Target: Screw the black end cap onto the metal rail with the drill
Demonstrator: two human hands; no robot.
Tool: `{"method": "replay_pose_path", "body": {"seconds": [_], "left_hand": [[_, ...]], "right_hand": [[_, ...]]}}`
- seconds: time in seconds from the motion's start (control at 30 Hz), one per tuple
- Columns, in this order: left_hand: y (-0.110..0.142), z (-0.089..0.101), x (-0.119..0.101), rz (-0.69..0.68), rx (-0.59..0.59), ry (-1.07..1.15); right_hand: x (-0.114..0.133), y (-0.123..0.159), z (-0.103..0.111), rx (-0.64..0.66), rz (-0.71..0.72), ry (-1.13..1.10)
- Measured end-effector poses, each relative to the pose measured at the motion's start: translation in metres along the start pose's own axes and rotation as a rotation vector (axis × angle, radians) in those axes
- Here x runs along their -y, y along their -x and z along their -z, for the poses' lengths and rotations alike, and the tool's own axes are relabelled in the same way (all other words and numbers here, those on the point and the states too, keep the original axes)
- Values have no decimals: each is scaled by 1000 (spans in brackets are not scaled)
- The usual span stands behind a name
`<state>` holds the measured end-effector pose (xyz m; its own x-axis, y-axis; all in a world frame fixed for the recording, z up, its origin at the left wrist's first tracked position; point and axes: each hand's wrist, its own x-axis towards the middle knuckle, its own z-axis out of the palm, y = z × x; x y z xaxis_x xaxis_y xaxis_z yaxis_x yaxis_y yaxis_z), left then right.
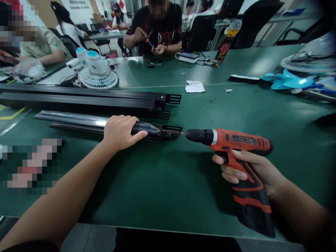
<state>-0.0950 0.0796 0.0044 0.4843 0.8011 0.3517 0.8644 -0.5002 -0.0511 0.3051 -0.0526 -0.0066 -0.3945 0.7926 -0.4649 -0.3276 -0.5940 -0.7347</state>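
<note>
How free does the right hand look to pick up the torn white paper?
Likely no: the right hand is wrapped around the red drill, though the green tabletop between drill and white paper looks unobstructed.

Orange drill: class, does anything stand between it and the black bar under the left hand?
No separate obstacle is visible between the drill and the bar; only the thin bit and slotted end piece show there.

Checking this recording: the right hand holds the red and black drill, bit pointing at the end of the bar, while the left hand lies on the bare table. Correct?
Not quite: the head view shows the left hand on the long dark bar. The right hand does hold the red and black drill, bit pointing at the bar's end.
</note>
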Motion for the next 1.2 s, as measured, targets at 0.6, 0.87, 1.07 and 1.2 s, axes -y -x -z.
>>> {"method": "replay_pose_path", "body": {"seconds": [0.6,0.87,1.07,1.2], "left_hand": [[0,1,-1,0,21,-2],[-1,2,-2,7,20,-5],[0,1,-1,4,24,-15],[0,1,-1,3,26,-22]], "right_hand": [[-1,0,-1,-15,-31,-46],[-2,-1,2,6,-45,-54],[-2,-1,1,16,-18,-61],[-2,-1,1,5,-17,-75]]}}
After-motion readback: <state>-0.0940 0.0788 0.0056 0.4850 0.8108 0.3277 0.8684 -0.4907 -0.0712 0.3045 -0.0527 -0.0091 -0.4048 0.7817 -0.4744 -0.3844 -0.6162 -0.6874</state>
